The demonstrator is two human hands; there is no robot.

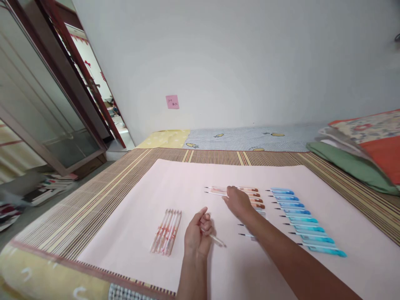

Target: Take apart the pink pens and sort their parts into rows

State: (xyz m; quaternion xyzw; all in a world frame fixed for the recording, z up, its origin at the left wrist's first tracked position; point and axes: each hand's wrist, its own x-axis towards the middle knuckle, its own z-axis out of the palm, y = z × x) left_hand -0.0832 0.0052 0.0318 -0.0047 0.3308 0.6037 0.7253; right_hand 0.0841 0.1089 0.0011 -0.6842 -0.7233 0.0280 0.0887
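Note:
My left hand [199,235] is palm up over the pale pink sheet [131,221], its fingers curled round a clear, slim pen [218,241] that points down to the right. Farther up the sheet, my right hand [238,202] pinches the end of a thin white pen refill [215,193] with a dark tip. Beside that refill lies a pinkish pen [217,188], partly under my fingers. Brown-ended pens [256,201] show just past my right hand, and my forearm hides part of the grey pieces [248,235] below. Left of my left hand, several red-patterned clear pens [166,231] lie side by side.
A slanting column of blue and turquoise pens [301,216] with dark-tipped sticks lies at right. The sheet rests on a striped mat [93,200]. Folded bedding [368,154] is piled at the right edge. A pink note [172,102] sticks to the wall; a door [84,71] stands at left.

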